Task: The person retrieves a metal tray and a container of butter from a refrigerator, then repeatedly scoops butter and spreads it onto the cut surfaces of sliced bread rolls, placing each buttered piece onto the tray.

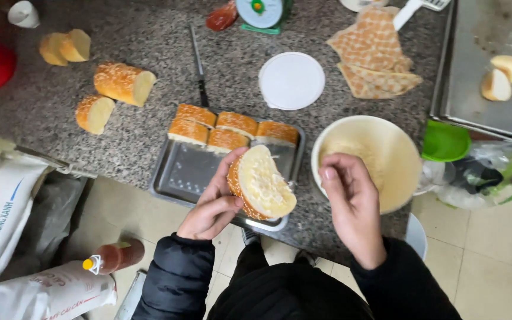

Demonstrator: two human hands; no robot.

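The left hand (217, 204) holds a cut piece of sesame bread (262, 182) just above the near edge of the metal tray (179, 175), cut face up, with pale shredded filling lying loose on it. The bread is tilted toward the person, so the shreds could slide off the lower edge and drop onto the tray or past the counter to the floor. The grip is from one side only, thumb on the crust and fingers curled beneath; a squeeze could crush the soft crumb, and a slack hold could let the piece roll out.

The right hand (351, 201) hovers to the right of the tray, over the near rim of the cream bowl (401, 157). Its fingers are curled in and drawn close together, as if pinching something small; whether they hold any filling cannot be told. A careless reach could knock the bowl, which sits close to the counter's edge.

At the far end of the tray, five filled-looking bread pieces (232, 129) lie in two rows. Beyond the tray lies a knife (199, 68), and beyond the bowl a round white lid (291, 80).
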